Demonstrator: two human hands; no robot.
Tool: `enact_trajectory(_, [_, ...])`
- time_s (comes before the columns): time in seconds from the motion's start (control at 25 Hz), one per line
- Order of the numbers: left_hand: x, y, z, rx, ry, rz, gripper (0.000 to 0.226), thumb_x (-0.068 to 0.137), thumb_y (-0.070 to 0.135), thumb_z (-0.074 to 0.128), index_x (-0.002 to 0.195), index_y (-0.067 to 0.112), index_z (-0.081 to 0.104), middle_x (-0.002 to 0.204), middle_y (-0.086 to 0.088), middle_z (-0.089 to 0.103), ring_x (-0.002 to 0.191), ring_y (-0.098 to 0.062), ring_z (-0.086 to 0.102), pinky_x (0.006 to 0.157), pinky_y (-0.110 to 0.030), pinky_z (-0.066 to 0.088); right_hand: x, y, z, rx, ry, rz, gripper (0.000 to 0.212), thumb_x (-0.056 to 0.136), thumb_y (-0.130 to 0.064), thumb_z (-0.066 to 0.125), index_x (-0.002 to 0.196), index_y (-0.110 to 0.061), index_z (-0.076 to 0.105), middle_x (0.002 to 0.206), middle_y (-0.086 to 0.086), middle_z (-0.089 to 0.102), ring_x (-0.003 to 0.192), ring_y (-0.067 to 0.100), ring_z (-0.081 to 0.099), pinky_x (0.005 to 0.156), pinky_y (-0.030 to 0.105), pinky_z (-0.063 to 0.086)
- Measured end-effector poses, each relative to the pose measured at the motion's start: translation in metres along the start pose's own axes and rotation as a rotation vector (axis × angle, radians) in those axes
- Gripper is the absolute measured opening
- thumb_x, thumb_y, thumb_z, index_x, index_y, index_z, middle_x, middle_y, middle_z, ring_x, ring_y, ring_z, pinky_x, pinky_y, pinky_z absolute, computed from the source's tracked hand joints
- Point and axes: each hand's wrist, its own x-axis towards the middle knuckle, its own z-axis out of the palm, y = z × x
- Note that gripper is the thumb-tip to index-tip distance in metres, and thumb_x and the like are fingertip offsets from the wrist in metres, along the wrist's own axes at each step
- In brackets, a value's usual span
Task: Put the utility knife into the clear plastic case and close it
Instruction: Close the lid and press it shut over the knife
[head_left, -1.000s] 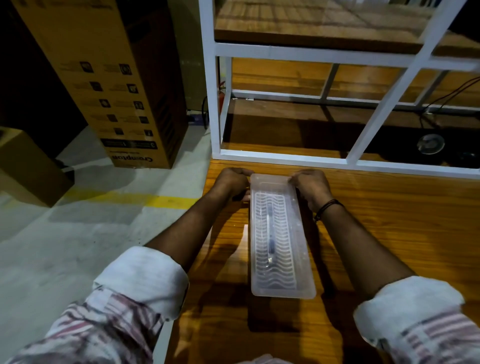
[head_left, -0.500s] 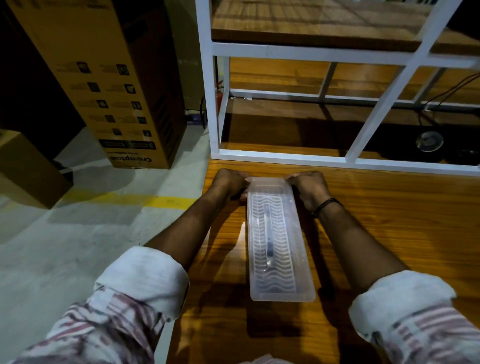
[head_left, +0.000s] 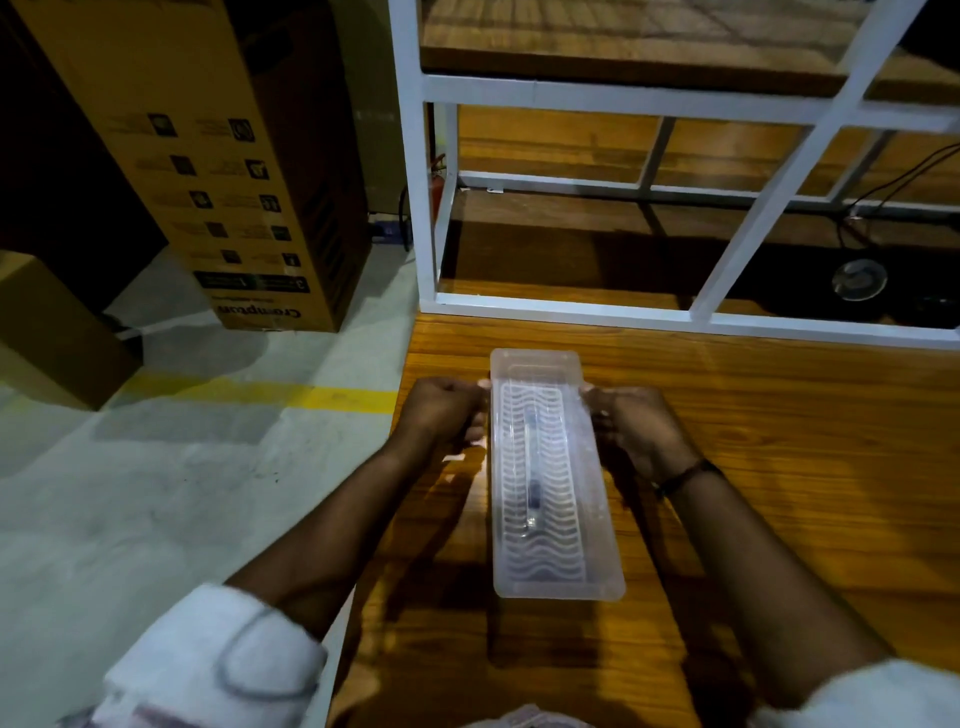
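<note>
The clear plastic case (head_left: 550, 577) lies lengthwise on the wooden table (head_left: 779, 441), its lid down and ribbed with wavy lines. Through the lid I see the utility knife (head_left: 532, 483) lying along the middle. My left hand (head_left: 441, 415) pinches the case's left edge near the far end. My right hand (head_left: 636, 428) grips the right edge opposite it. Both hands' fingertips are partly hidden against the case's sides.
A white metal frame (head_left: 571, 306) with wooden shelves stands at the table's far edge. The table's left edge drops to a concrete floor with a yellow line (head_left: 291, 395). A tall cardboard box (head_left: 223, 171) and a smaller box (head_left: 47, 332) stand on the floor at left.
Both hands have slid from the case's far corners toward me along its long sides. The case lies in nearly the same place.
</note>
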Motion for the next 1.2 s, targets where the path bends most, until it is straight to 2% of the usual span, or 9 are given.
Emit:
enact_trajectory(0.08, [-0.022,-0.012,-0.01,-0.034,-0.09,-0.018,0.026,0.097,0.024,0.07,0.077,0.007,0.066,0.066,-0.016,0.056,0.05,-0.02,0.052,0.049,-0.026,0.036,-0.022,0.012,-0.009,0.088,-0.077,0.069,0.027,0.093,-0.015,0.068,0.107,0.009,0.068,0.088,0.025,0.065,0.061,0.027,0.061,0.05,0.028,0.051])
enact_trajectory(0.24, [-0.046,-0.02,-0.016,-0.093,-0.201,-0.03,0.014,0.093,0.014,0.072,0.089,0.001,0.07,0.062,-0.011,0.066,0.048,-0.02,0.063,0.047,-0.023,0.046,-0.042,0.027,-0.016,0.12,-0.111,0.109,0.021,0.095,-0.015,0.067,0.103,0.004,0.065,0.088,0.024,0.065,0.063,0.027,0.061,0.052,0.029,0.051])
enact_trajectory(0.4, [-0.041,-0.022,-0.014,-0.07,-0.181,-0.045,0.009,0.093,0.007,0.071,0.086,0.002,0.073,0.057,-0.008,0.069,0.045,-0.016,0.064,0.043,-0.023,0.048,-0.046,0.029,-0.013,0.162,-0.079,0.059,0.018,0.093,-0.009,0.067,0.079,0.002,0.064,0.068,0.015,0.068,0.053,0.022,0.063,0.047,0.025,0.05])
enact_trajectory(0.64, [-0.039,-0.025,-0.01,0.011,-0.289,0.005,0.058,0.102,0.01,0.056,0.045,0.015,0.066,0.042,0.002,0.056,0.035,-0.011,0.049,0.043,-0.019,0.038,-0.048,0.029,-0.01,0.185,-0.087,0.036,0.024,0.094,-0.007,0.065,0.071,0.0,0.064,0.06,0.012,0.066,0.049,0.021,0.059,0.046,0.025,0.047])
enact_trajectory(0.84, [-0.057,-0.027,-0.008,-0.048,-0.191,-0.06,0.022,0.096,0.021,0.068,0.078,0.01,0.073,0.064,-0.009,0.068,0.05,-0.02,0.063,0.053,-0.028,0.045,-0.067,0.017,-0.013,0.134,-0.146,0.041,0.021,0.097,-0.016,0.063,0.083,0.0,0.066,0.076,0.018,0.069,0.054,0.021,0.064,0.046,0.023,0.05])
enact_trajectory(0.92, [-0.071,-0.035,-0.013,0.042,-0.218,-0.089,0.03,0.091,0.034,0.075,0.087,0.005,0.072,0.073,-0.016,0.072,0.064,-0.026,0.071,0.063,-0.037,0.059,-0.084,0.018,-0.019,0.086,-0.194,0.068,0.021,0.098,-0.018,0.063,0.084,-0.002,0.066,0.065,0.009,0.067,0.047,0.014,0.061,0.043,0.022,0.047])
enact_trajectory(1.0, [-0.091,-0.043,-0.019,0.191,-0.273,-0.14,0.057,0.075,0.052,0.085,0.102,0.004,0.075,0.096,-0.023,0.078,0.088,-0.036,0.078,0.085,-0.053,0.064,-0.102,0.024,-0.029,-0.039,-0.251,0.117,0.026,0.096,-0.025,0.066,0.082,-0.004,0.062,0.06,0.009,0.055,0.045,0.015,0.052,0.044,0.026,0.042])
enact_trajectory(1.12, [-0.118,-0.05,-0.024,0.259,-0.329,-0.225,0.063,0.069,0.049,0.084,0.107,0.0,0.072,0.102,-0.032,0.075,0.082,-0.041,0.076,0.08,-0.049,0.061,-0.124,0.037,-0.041,-0.18,-0.33,0.244,0.031,0.087,-0.032,0.073,0.088,-0.003,0.063,0.069,0.017,0.056,0.057,0.025,0.055,0.048,0.031,0.052])
enact_trajectory(1.2, [-0.127,-0.054,-0.025,0.207,-0.333,-0.219,0.061,0.07,0.04,0.085,0.107,-0.006,0.069,0.101,-0.035,0.074,0.076,-0.035,0.073,0.077,-0.046,0.057,-0.134,0.042,-0.044,-0.118,-0.371,0.298,0.022,0.085,-0.02,0.074,0.091,-0.003,0.061,0.066,0.012,0.064,0.058,0.028,0.061,0.05,0.034,0.057])
